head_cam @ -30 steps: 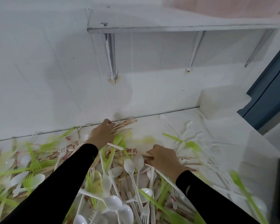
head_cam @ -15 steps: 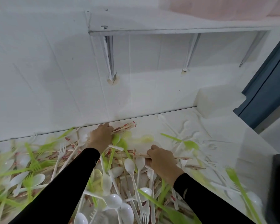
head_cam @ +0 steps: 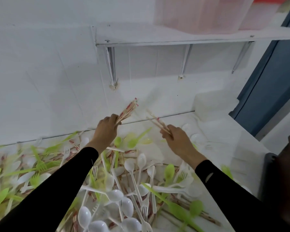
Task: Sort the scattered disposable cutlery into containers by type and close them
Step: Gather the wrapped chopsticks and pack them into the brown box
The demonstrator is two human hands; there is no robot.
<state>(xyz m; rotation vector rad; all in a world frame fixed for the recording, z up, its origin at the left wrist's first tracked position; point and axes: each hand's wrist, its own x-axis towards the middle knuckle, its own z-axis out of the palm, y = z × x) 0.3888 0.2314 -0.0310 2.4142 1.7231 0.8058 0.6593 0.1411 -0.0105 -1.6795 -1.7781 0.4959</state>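
Observation:
A pile of disposable cutlery [head_cam: 124, 181] covers the white counter [head_cam: 228, 148]: white spoons, white forks, green spoons and forks, and paper-wrapped wooden chopsticks. My left hand [head_cam: 105, 129] is raised above the pile and grips a bundle of chopsticks [head_cam: 128, 110] that points up and to the right. My right hand [head_cam: 176, 136] holds a few chopsticks [head_cam: 156, 122] that point up and to the left, toward the bundle. The two sets are close but apart.
A white lidded container [head_cam: 214, 106] stands at the counter's back right corner against the wall. A shelf [head_cam: 174, 37] on brackets hangs above, carrying a translucent pink box [head_cam: 199, 14]. A blue door frame [head_cam: 266, 89] and a dark object [head_cam: 288, 164] lie to the right.
Both hands have lifted off the pile, each carrying chopsticks. The left bundle rose up in front of the wall, and the right hand pulled its sticks free and raised them.

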